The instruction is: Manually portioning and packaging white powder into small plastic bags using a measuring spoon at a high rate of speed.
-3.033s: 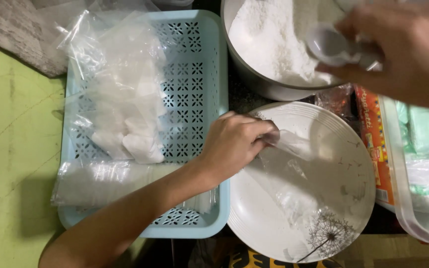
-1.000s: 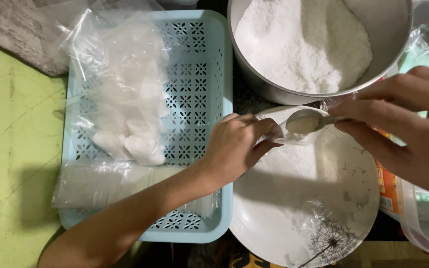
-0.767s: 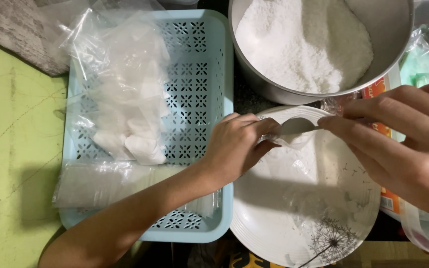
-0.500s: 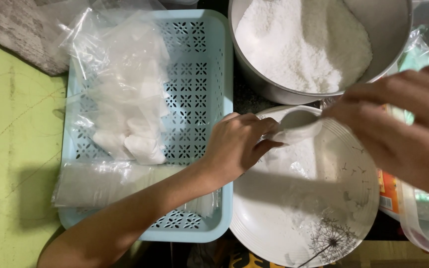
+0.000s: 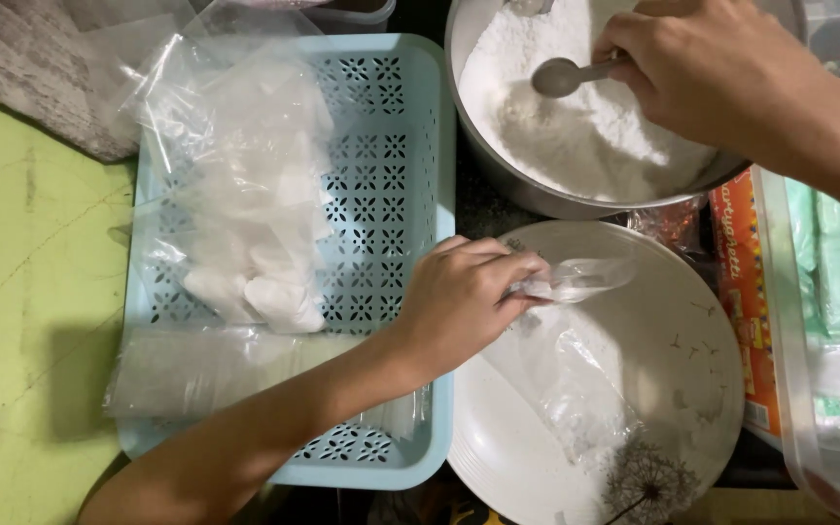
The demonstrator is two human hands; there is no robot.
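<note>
The left hand (image 5: pixel 459 301) reaches in from the lower left, across the corner of a pale blue basket (image 5: pixel 391 194), and pinches the mouth of a small clear bag (image 5: pixel 566 369) between thumb and fingers. The bag lies on a white plate (image 5: pixel 673 350) with a dandelion print near its lower edge. The bag's open end is lifted at the fingers, and its body trails down over the plate with some white powder inside.

The right hand (image 5: pixel 702 68) is up at the top right, over a metal pot (image 5: pixel 527 185) filled with white powder (image 5: pixel 585 136). Its fingers are closed around the handle of a metal spoon (image 5: pixel 561 76). The spoon's bowl points left and sits just above the powder surface; whether it carries any powder cannot be told.

The pot stands just beyond the plate, their rims close together. The basket, with its pierced floral pattern, sits to the left of both on a green table (image 5: pixel 31 292). It holds a heap of clear bags with white lumps (image 5: pixel 245 214) in its left part and a flat stack of empty bags (image 5: pixel 216 365) across its near end, partly under the left forearm. To the right of the plate, an orange packet (image 5: pixel 743 292) lies under the edge of a clear plastic tub (image 5: pixel 828 321) with pale green contents.
</note>
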